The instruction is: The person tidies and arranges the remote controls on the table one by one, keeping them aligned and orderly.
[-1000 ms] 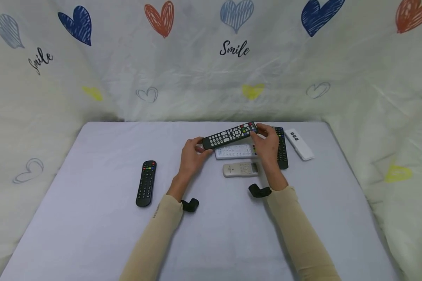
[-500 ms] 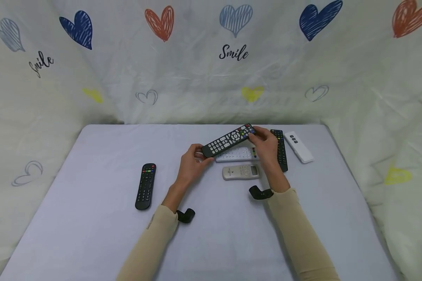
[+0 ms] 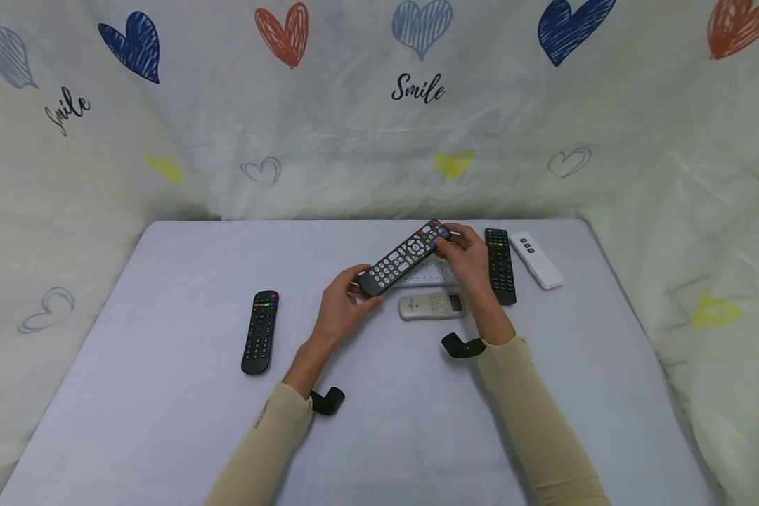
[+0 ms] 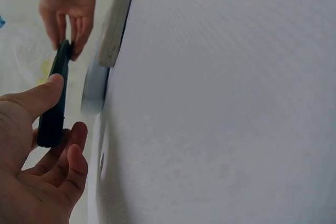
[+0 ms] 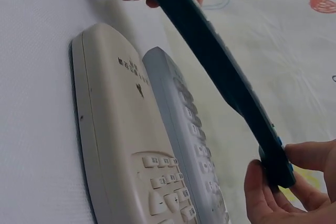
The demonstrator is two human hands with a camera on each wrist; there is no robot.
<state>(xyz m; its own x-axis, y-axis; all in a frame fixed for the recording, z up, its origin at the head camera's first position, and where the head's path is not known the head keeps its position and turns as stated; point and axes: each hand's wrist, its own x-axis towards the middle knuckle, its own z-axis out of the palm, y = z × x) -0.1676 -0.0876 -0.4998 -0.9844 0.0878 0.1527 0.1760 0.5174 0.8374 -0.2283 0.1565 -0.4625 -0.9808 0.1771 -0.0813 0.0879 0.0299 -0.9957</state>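
Observation:
A black remote control (image 3: 401, 258) with white and coloured buttons is held up slantwise between both hands, its far right end raised in the head view. My left hand (image 3: 343, 303) pinches its lower left end, the thumb (image 4: 50, 95) on one side and fingers behind. At the other end my right hand (image 3: 471, 261) grips it between thumb and fingers. Under it lies a white remote (image 3: 429, 273), partly hidden by the held remote and the right hand. Nearer the front lies a beige remote (image 3: 426, 306) with a small display; both also show in the right wrist view.
Right of the right hand, a black remote (image 3: 501, 267) lies beside a white remote (image 3: 536, 260) with few buttons. Another black remote (image 3: 260, 332) lies alone on the left of the white-covered table (image 3: 164, 393). A heart-printed curtain (image 3: 354, 140) hangs behind the table.
The held remote has tilted more steeply, its left end coming down toward the front. Both hands have shifted slightly left with it, baring more of the black remote on the right.

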